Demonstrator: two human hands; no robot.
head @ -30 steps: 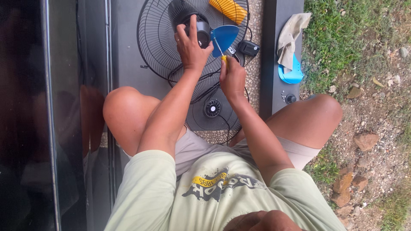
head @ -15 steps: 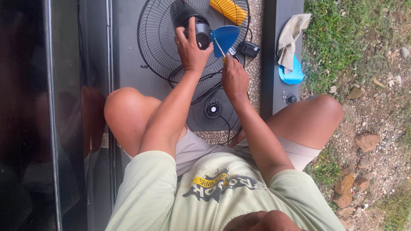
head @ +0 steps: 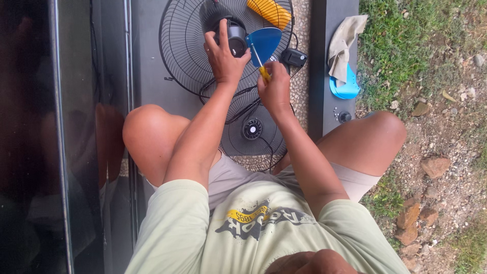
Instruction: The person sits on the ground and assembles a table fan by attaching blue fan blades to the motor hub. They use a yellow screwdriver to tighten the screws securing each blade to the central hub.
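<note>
My left hand grips the dark cylindrical fan motor, which sits inside a black wire fan guard. In my right hand is a yellow-handled screwdriver, its shaft angled up toward the motor beside a blue fan blade. A second, smaller black guard with a round hub lies under my wrists, between my knees.
A yellow object lies at the top edge of the guard. A black plug and cable rest to the right. A grey panel carries a beige cloth, blue blades and a knob. Grass and stones lie right; a dark glossy surface is left.
The hands stay on the motor and screwdriver with only slight shifts; the right hand has turned a little around the screwdriver handle.
</note>
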